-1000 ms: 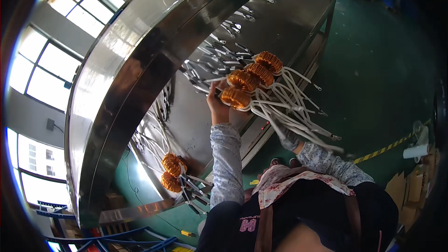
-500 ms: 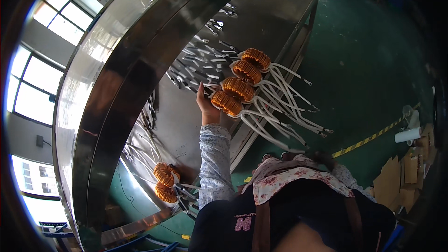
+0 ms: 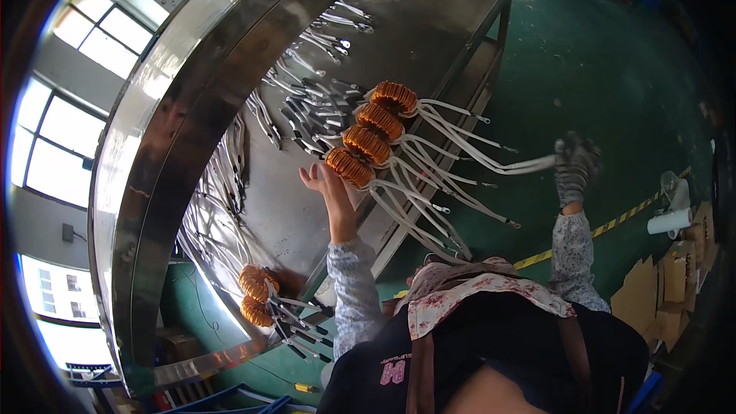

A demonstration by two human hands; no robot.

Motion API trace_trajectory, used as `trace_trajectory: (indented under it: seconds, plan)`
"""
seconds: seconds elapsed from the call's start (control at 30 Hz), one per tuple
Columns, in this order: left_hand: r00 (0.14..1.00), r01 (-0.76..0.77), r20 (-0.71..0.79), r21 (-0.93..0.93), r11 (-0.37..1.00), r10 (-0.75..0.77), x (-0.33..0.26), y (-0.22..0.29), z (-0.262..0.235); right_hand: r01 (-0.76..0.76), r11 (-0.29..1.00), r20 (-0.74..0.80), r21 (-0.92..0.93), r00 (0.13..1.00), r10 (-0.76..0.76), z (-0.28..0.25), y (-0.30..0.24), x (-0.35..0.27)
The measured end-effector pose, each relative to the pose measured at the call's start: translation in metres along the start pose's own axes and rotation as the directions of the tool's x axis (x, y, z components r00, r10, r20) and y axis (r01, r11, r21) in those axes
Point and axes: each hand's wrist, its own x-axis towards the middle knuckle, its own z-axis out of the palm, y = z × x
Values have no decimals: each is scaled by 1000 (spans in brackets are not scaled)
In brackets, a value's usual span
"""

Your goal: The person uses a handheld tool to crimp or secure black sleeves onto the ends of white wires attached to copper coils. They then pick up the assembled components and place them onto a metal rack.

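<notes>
Several orange copper-wound toroid coils (image 3: 367,143) stand in a row along the near edge of the metal shelf. White cables (image 3: 437,176) with metal lugs hang out from them over the edge. My bare left hand (image 3: 331,193) is against the nearest coil (image 3: 349,168), its fingers apart and partly hidden by that coil. Out to the right, my right hand (image 3: 577,166), in a grey striped glove, is closed round the end of a white cable (image 3: 521,165) pulled taut from the row. Black-sleeved lead ends (image 3: 318,115) lie behind the coils.
Two more coils (image 3: 256,295) sit at the shelf's lower left corner. White leads (image 3: 218,184) lie along the far side under a bent metal panel (image 3: 184,130). Cardboard boxes (image 3: 659,284) and a white roll (image 3: 669,221) stand on the green floor at right.
My right hand has come up from beside my body to the right and now grips a cable. My left hand's fingers have spread. The view has shifted slightly.
</notes>
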Motion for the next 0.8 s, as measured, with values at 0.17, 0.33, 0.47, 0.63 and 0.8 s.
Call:
trace_trajectory:
  seconds: [0.17,0.33,0.47,0.63,0.8]
  plan:
    - [987,-15,157,-38,999,20,-37,22,28,89,948,149,305,979,-140,-27,-7,9]
    - [976,-186,158,245,952,150,-47,-7,23,369,636,88,678,818,-568,15,-95,19]
    - [987,-155,103,474,867,119,-83,24,43,326,756,413,568,681,-605,76,-115,6]
    - [999,-34,18,400,916,29,-127,62,16,351,660,362,664,620,-695,72,-109,-9]
    - [988,-135,5,493,859,153,-155,112,-26,520,671,315,528,615,-723,63,-116,0]
